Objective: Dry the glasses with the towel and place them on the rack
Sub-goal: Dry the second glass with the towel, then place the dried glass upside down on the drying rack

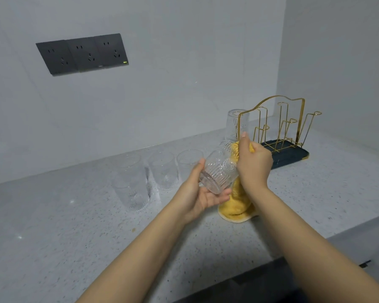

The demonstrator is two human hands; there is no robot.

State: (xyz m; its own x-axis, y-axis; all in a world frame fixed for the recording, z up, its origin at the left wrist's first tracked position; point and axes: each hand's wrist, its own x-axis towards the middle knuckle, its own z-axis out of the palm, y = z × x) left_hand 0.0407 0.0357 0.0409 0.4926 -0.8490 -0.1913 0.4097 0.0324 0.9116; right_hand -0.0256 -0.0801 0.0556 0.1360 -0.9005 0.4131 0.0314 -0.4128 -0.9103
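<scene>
My left hand (198, 194) cradles the base of a ribbed clear glass (220, 169), tilted with its mouth up and to the right. My right hand (253, 161) grips a yellow towel (236, 204) pushed into that mouth; the towel's tail hangs down onto the counter. A gold wire rack (280, 125) on a dark tray stands behind my right hand. One glass (234, 125) sits upside down on the rack's left peg. Several more clear glasses (162, 171) stand on the counter to the left.
The speckled grey counter (74, 226) runs to a front edge at the lower right. A wall corner lies behind the rack. Three dark sockets (82, 53) are on the back wall.
</scene>
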